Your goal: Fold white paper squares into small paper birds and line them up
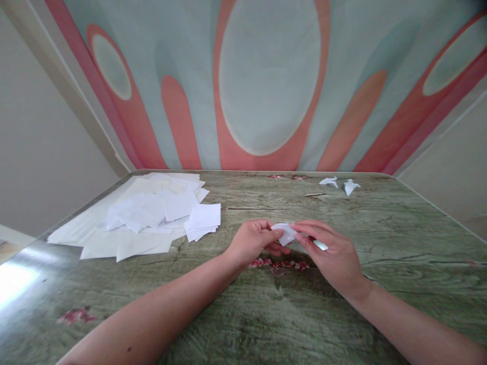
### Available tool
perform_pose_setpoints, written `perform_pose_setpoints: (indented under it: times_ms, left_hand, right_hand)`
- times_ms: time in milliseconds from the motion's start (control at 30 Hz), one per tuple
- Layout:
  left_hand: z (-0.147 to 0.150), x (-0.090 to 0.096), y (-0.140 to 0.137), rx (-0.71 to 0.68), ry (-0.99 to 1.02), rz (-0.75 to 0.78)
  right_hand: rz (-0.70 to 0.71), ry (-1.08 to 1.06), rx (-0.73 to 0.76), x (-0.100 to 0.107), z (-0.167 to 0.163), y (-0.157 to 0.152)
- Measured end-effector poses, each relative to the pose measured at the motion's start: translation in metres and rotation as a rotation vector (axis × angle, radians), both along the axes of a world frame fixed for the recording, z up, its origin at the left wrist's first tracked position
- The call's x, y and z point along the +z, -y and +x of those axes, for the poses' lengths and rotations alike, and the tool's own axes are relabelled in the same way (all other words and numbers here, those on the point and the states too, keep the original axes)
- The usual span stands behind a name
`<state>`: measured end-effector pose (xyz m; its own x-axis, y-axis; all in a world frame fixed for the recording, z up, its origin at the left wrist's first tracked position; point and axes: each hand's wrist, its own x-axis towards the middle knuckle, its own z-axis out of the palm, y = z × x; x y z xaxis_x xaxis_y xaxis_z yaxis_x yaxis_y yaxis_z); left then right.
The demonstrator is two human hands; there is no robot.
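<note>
A small folded piece of white paper (283,234) is held between my two hands above the middle of the table. My left hand (258,237) pinches its left side between thumb and fingers. On the right side, my right hand (330,249) grips the same paper with its thumb and fingertips. A bit of white shows under the right fingers too; whether it belongs to the same paper I cannot tell. The paper's lower folds are partly hidden by the fingers.
Loose white sheets (148,238) are spread in a pile at the left. Beside them lies a smaller stack of white paper squares (204,217). Two folded paper figures, one (328,181) left of the other (350,187), stand at the back right of the wood-patterned table (411,284).
</note>
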<state>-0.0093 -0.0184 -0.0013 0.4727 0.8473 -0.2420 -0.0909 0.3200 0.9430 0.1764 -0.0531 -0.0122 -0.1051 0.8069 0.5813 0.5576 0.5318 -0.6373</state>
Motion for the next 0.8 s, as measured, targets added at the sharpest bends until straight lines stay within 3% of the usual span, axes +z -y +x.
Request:
perform_pose_setpoints:
  times_ms: [233, 800]
  left_hand:
    - [0.0032, -0.002, 0.0039, 0.016, -0.208, 0.211]
    - [0.0028, -0.0044, 0.0002, 0.076, -0.17, 0.336]
  right_hand:
    - [-0.195, -0.123, -0.017, 0.0006, -0.0005, -0.0015]
    - [-0.278, -0.189, 0.151, 0.0042, 0.0007, -0.0003]
